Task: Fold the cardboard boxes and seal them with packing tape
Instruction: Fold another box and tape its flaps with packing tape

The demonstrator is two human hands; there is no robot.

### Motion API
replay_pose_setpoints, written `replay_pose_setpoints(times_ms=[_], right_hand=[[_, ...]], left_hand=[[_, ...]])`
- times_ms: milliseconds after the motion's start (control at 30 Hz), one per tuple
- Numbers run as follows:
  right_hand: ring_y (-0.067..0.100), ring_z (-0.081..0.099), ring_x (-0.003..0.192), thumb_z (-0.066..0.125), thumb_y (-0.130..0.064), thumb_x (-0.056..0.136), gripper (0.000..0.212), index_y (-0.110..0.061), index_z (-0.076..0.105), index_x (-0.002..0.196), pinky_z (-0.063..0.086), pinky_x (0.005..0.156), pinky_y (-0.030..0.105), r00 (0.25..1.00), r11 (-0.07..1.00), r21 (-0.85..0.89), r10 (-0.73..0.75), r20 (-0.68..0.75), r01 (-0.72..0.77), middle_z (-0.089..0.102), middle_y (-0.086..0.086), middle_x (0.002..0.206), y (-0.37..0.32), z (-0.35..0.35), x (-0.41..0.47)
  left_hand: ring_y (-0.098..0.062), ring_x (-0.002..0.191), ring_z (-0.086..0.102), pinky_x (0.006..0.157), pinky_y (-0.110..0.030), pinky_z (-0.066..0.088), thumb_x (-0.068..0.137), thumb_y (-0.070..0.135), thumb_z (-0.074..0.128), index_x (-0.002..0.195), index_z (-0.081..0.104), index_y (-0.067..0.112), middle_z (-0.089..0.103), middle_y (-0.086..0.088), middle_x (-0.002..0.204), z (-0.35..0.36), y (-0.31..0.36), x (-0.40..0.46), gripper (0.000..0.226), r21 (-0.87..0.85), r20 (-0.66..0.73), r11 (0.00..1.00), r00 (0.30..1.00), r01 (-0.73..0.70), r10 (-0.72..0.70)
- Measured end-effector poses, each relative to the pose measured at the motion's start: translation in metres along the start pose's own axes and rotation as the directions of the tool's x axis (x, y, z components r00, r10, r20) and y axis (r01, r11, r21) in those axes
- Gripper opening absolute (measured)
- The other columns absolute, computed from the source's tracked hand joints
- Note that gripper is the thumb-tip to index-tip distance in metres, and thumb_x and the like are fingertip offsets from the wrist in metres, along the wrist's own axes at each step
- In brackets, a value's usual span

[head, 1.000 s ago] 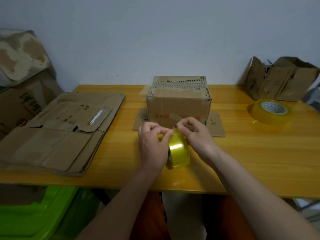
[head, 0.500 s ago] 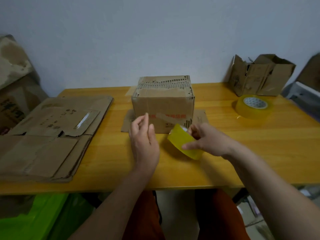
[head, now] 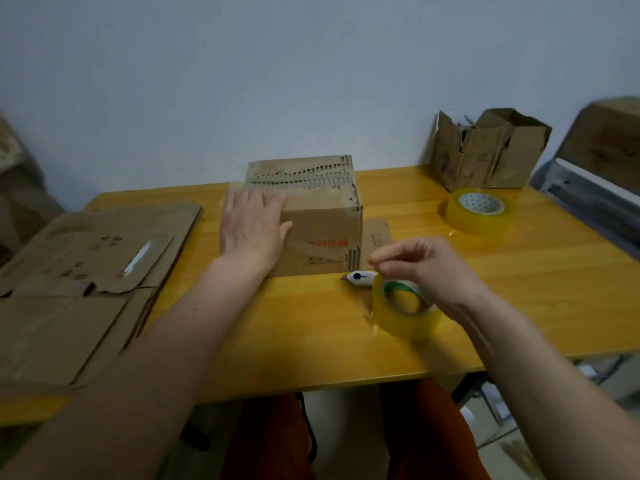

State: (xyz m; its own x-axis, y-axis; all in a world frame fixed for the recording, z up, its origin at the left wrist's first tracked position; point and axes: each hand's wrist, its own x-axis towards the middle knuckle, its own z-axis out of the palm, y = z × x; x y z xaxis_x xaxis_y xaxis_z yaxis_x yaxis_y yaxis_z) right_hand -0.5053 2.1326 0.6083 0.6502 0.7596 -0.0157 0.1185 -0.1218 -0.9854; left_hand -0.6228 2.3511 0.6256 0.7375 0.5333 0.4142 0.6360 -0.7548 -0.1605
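A yellow wooden table (head: 311,341) is seen against a pale wall. On its left side a stack of flattened cardboard boxes (head: 79,289) is laid, count within the stack cannot be told. One folded cardboard box (head: 322,220) is stood at the table's middle, top flaps closed, torn corrugation shown along the far top edge; its contents cannot be seen. The left hand (head: 251,226) is laid flat on the box's left top corner, fingers straight and spread, nothing gripped. A loose cardboard flap (head: 375,237) is seen under the box's right side. At the far right corner one open, crumpled cardboard box (head: 485,150) is stood; its contents cannot be made out. Two tape rolls are counted: one large roll (head: 479,211) lying flat near that box, and one smaller packing tape roll (head: 403,306) lying near the table's front edge. The right hand (head: 426,268) is held just above the smaller roll, fingers loosely curled, fingertips pinched together; whether tape is pinched cannot be told. One small white cutter (head: 360,278) is laid between box and roll.
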Motion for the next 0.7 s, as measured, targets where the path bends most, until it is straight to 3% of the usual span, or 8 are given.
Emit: replay_pose_setpoints(times_ms=[67, 200, 267, 367, 433, 500, 600, 700], right_hand=[[0.019, 0.071, 0.073, 0.070, 0.005, 0.068, 0.017, -0.009, 0.077, 0.075, 0.057, 0.065, 0.023, 0.999, 0.938, 0.344, 0.022, 0.042, -0.036, 0.074, 0.013, 0.081, -0.003, 0.008, 0.005], [0.020, 0.071, 0.065, 0.073, -0.002, 0.058, 0.014, -0.004, 0.077, 0.072, 0.059, 0.060, 0.024, 0.997, 0.859, 0.506, 0.061, 0.053, -0.080, 0.073, 0.018, 0.078, -0.002, 0.029, 0.018], [0.020, 0.071, 0.063, 0.074, -0.002, 0.058, 0.012, -0.003, 0.076, 0.070, 0.058, 0.057, 0.023, 0.995, 0.837, 0.538, 0.087, 0.055, -0.103, 0.072, 0.019, 0.078, -0.002, 0.039, 0.022], [0.020, 0.071, 0.063, 0.074, -0.002, 0.060, 0.011, -0.002, 0.075, 0.070, 0.056, 0.053, 0.022, 0.992, 0.817, 0.563, 0.107, 0.071, -0.128, 0.072, 0.020, 0.078, -0.003, 0.048, 0.028], [0.019, 0.071, 0.062, 0.074, -0.004, 0.060, 0.008, -0.003, 0.075, 0.068, 0.056, 0.052, 0.021, 0.992, 0.824, 0.553, 0.101, 0.072, -0.123, 0.072, 0.019, 0.076, -0.004, 0.051, 0.031], [0.018, 0.070, 0.062, 0.074, -0.007, 0.060, 0.003, -0.005, 0.075, 0.063, 0.057, 0.055, 0.022, 0.995, 0.839, 0.534, 0.091, 0.052, -0.104, 0.072, 0.016, 0.072, -0.005, 0.054, 0.034], [0.020, 0.069, 0.071, 0.076, -0.011, 0.058, 0.012, -0.003, 0.071, 0.064, 0.059, 0.074, 0.026, 0.995, 0.838, 0.540, 0.101, -0.025, -0.071, 0.072, 0.014, 0.076, -0.004, 0.060, 0.041], [0.023, 0.066, 0.080, 0.078, -0.013, 0.065, 0.018, -0.005, 0.062, 0.069, 0.055, 0.087, 0.033, 0.988, 0.839, 0.541, 0.125, -0.093, -0.055, 0.069, 0.014, 0.082, -0.004, 0.070, 0.049]], left_hand=[[-0.029, 0.124, 0.044, 0.119, -0.044, 0.014, 0.093, 0.059, 0.042, 0.127, 0.055, 0.019, 0.055, -0.011, 0.125, -0.006, -0.003, 0.005, 0.054, 0.109, -0.006, 0.994, 1.000, -0.001, 0.002], [-0.028, 0.114, 0.052, 0.116, -0.045, 0.019, 0.090, 0.069, 0.034, 0.100, 0.070, 0.013, 0.062, -0.011, 0.111, -0.022, -0.001, 0.014, 0.067, 0.176, 0.048, 0.984, 0.999, 0.008, -0.016], [-0.024, 0.090, 0.060, 0.093, -0.041, 0.043, 0.087, 0.074, 0.034, 0.083, 0.071, 0.015, 0.066, -0.005, 0.087, -0.032, -0.001, 0.019, 0.069, 0.040, 0.067, 0.999, 0.998, -0.008, 0.005], [-0.023, 0.070, 0.061, 0.058, -0.031, 0.039, 0.082, 0.080, 0.034, 0.072, 0.072, 0.019, 0.062, -0.001, 0.064, -0.049, -0.022, 0.032, 0.072, -0.298, 0.164, 0.947, 0.984, 0.119, -0.072], [-0.031, 0.103, 0.058, 0.085, -0.039, 0.044, 0.085, 0.077, 0.036, 0.098, 0.075, 0.031, 0.068, -0.007, 0.105, -0.050, -0.046, 0.043, 0.061, -0.288, 0.154, 0.941, 0.979, 0.177, -0.137], [-0.035, 0.131, 0.039, 0.107, -0.047, 0.029, 0.087, 0.074, 0.038, 0.124, 0.063, 0.038, 0.046, -0.007, 0.144, -0.042, -0.067, 0.045, 0.057, -0.230, 0.278, 0.942, 0.944, 0.245, -0.177], [-0.033, 0.135, 0.039, 0.109, -0.039, 0.031, 0.090, 0.063, 0.046, 0.141, 0.048, 0.026, 0.041, -0.012, 0.149, -0.020, -0.081, 0.041, 0.063, -0.385, 0.462, 0.883, 0.884, 0.267, -0.066], [-0.038, 0.129, 0.039, 0.108, -0.043, 0.035, 0.089, 0.065, 0.043, 0.133, 0.056, 0.031, 0.048, -0.018, 0.136, -0.011, -0.085, 0.042, 0.057, -0.383, 0.380, 0.889, 0.920, 0.252, -0.096]])
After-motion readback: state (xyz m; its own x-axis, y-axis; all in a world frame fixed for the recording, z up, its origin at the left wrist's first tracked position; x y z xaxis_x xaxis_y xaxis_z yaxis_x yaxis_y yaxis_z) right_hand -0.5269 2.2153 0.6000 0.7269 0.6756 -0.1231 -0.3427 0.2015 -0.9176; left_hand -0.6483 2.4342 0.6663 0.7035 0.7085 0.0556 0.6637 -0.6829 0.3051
